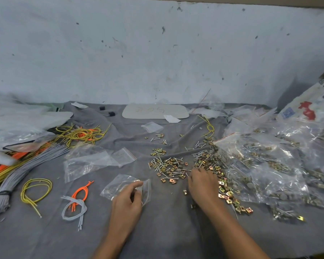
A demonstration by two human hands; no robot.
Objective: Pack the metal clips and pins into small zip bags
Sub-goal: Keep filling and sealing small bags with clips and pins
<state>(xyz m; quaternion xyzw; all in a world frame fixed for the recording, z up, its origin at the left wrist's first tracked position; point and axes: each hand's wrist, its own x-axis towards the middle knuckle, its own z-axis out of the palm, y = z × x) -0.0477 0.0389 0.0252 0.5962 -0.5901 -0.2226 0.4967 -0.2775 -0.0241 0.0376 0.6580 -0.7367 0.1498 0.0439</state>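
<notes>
A small zip bag point(120, 184) is pinched at its edge by the left hand point(127, 197); the right hand point(202, 184) is laid, fingers curled, on the clips and pins point(172, 165) scattered over the tabletop point(166, 230); whether any are gripped cannot be told; pieces could be dropped beside the narrow mouth, or the plastic pierced by pins.

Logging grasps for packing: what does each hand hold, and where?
Left hand pinches the small clear plastic zip bag near its right edge. Right hand rests on the brass-coloured metal clips and silver pins; whether it grips any cannot be told.
</notes>
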